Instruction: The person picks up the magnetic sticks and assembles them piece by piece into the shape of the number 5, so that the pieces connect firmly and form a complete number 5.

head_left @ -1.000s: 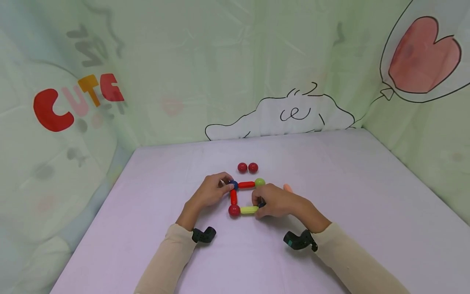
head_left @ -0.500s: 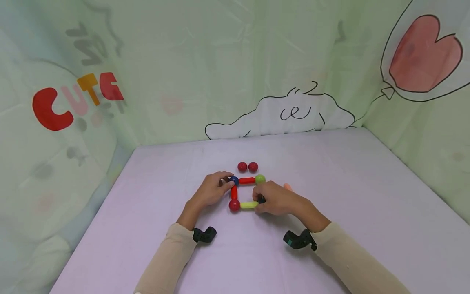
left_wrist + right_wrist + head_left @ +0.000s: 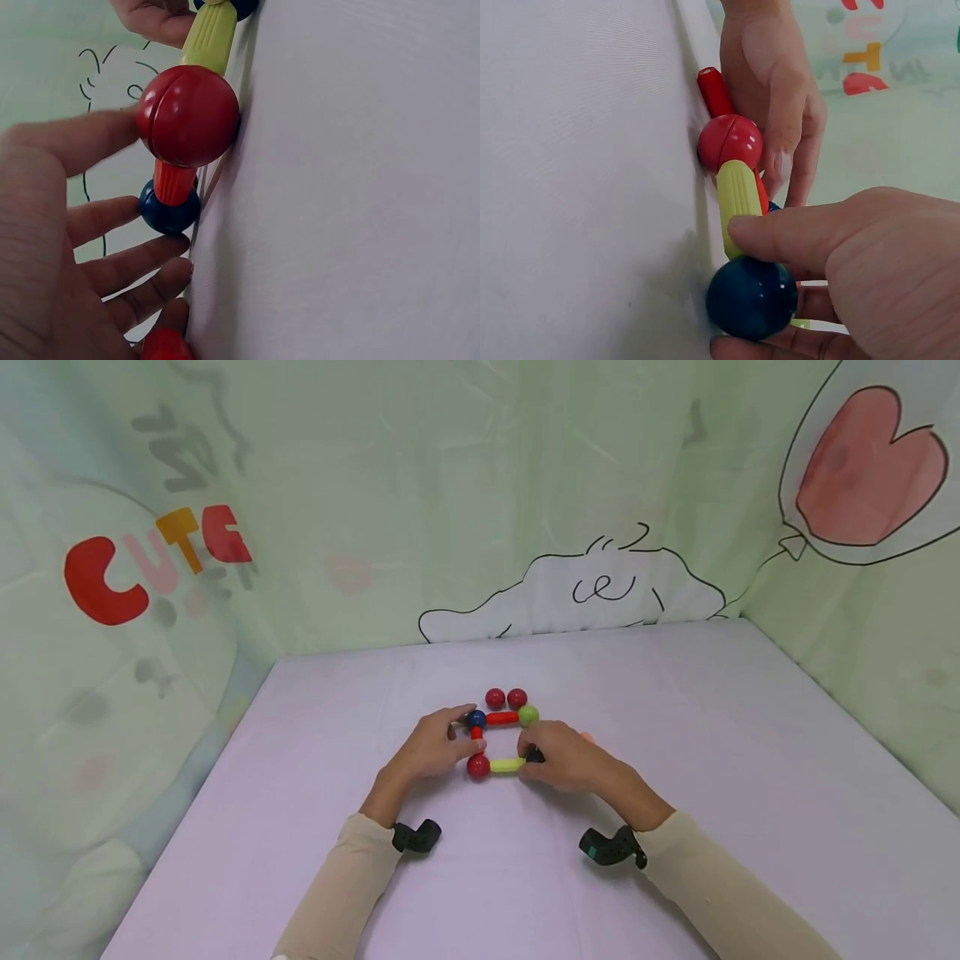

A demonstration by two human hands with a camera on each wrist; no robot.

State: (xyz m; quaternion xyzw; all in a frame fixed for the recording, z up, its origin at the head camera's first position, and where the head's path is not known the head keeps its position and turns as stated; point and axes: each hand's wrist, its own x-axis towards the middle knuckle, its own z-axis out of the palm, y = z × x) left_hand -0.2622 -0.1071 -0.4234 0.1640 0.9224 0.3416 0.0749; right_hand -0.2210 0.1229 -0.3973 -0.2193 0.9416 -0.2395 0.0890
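Observation:
Toy balls and rods join into a four-sided frame on the table. At its near right corner my right hand [image 3: 566, 756] grips a dark blue ball [image 3: 751, 298], thumb on the yellow rod [image 3: 731, 184]. That rod leads to a large red ball [image 3: 477, 767] at the near left. A red rod [image 3: 476, 733] runs back to a second blue ball [image 3: 476, 719], then another red rod [image 3: 502, 718] to a green ball [image 3: 528, 716]. My left hand [image 3: 431, 743] lies along the left side, fingers extended at the far blue ball, thumb reaching to the large red ball.
Two loose red balls [image 3: 506, 698] sit just behind the frame. An orange piece [image 3: 588, 737] shows partly behind my right hand. Under my left palm is a loose red rod [image 3: 714, 90]. A printed curtain [image 3: 360, 510] hangs around the lilac table [image 3: 637, 685].
The frame has slid away from me, bringing its far side closer to the two loose red balls. My left thumb has shifted from the far blue ball toward the near red ball.

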